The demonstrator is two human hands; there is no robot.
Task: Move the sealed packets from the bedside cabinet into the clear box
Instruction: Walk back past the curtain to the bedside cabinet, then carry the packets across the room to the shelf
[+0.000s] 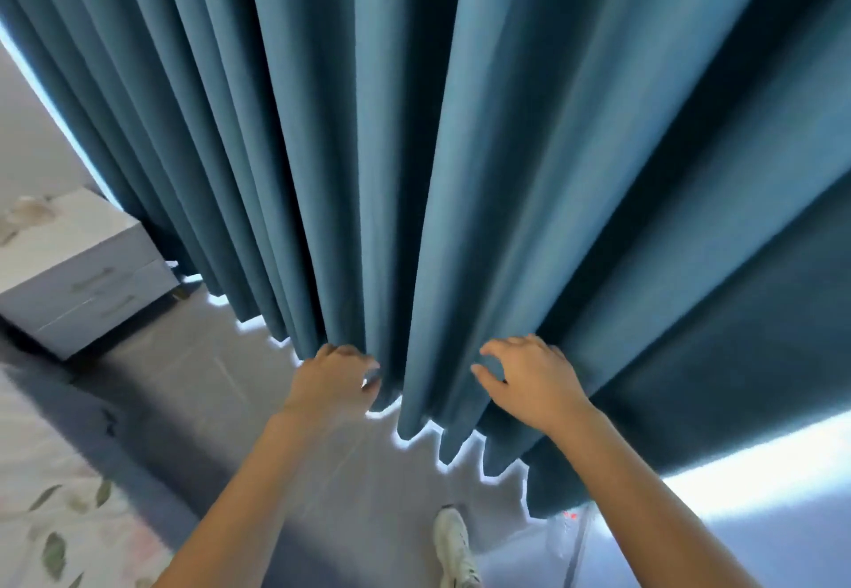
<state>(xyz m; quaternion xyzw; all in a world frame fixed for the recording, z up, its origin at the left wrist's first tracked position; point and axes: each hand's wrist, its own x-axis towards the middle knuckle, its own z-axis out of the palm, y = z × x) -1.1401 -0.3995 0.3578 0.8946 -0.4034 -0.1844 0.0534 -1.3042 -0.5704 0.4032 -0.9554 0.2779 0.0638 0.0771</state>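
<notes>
Teal pleated curtain, heavy folds

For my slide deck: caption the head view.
Both hands, left hand and right hand, reach into blue curtain folds; bedside cabinet stands far left.

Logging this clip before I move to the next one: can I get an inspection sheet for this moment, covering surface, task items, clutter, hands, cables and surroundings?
Surface: grey floor; bedside cabinet stands at far left, its top blurred.
Job's things: something pale lies on the cabinet top, too blurred to call packets; a clear plastic thing shows at the curtain hem, mostly hidden.
Clutter: nothing seen.
Hands: left hand has fingers curled at a fold of the blue curtain; right hand is spread, loosely curved, against the cloth.
Cables: nothing seen.
Surroundings: leaf-print bedding lower left, white shoe below, daylight under the hem.
</notes>
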